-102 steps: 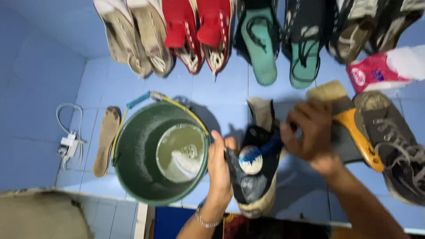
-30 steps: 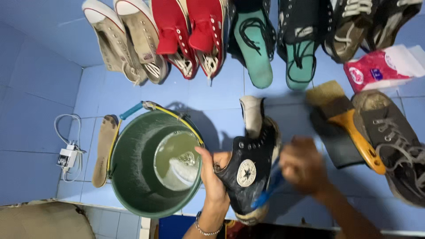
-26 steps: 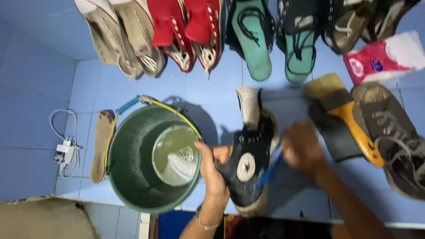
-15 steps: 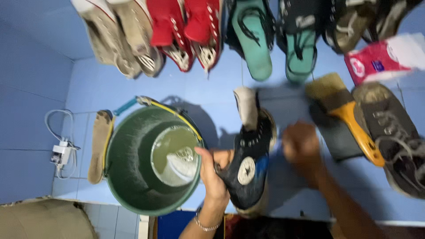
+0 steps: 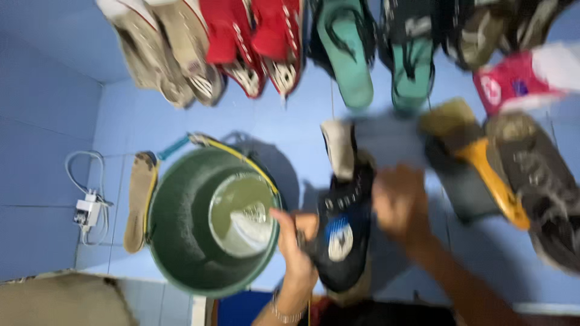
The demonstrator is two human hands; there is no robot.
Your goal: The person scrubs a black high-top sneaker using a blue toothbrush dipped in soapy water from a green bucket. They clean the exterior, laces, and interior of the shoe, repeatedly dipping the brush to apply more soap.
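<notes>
The person's left hand (image 5: 297,250) grips a black high-top sneaker (image 5: 339,232) by its side, holding it just above the blue tiled floor (image 5: 290,121) right beside the green bucket (image 5: 181,235). The right hand (image 5: 400,204) rests against the shoe's other side, curled and motion-blurred; whether it holds a brush cannot be told. Judging from the cloudy water low in the bucket and the shoe held up in both hands, the scrubbing looks to be mid-way, with this sneaker unfinished and a grey sneaker (image 5: 538,181) lying at the right, apparently untouched. A yellow-handled scrub brush (image 5: 477,160) lies between the two shoes, near the right hand. Room is tight: the bucket rim touches the left fingers, a row of red sneakers (image 5: 260,42) and green sandals (image 5: 350,54) lines the far edge, and a loose insole (image 5: 138,202) hugs the bucket's left. Open floor shows only between the row and the bucket
</notes>
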